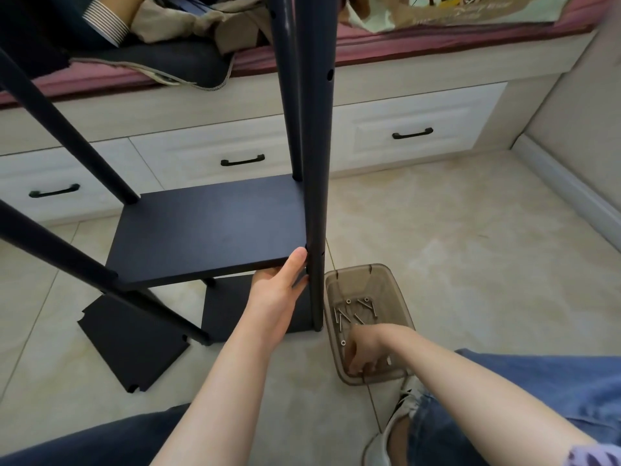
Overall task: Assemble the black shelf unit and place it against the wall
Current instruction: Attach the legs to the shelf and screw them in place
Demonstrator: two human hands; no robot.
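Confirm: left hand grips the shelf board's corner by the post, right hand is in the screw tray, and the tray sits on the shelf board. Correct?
Not quite. The tray sits on the floor, just right of the post, not on the shelf board. The rest holds: the left hand grips the board's corner by the post, and the right hand is in the tray. The head view shows it.

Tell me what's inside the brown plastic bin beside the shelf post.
Several loose silver screws lie in the bin. The right hand reaches into its near end, covering whatever lies under it. Whether it holds a screw is unclear.
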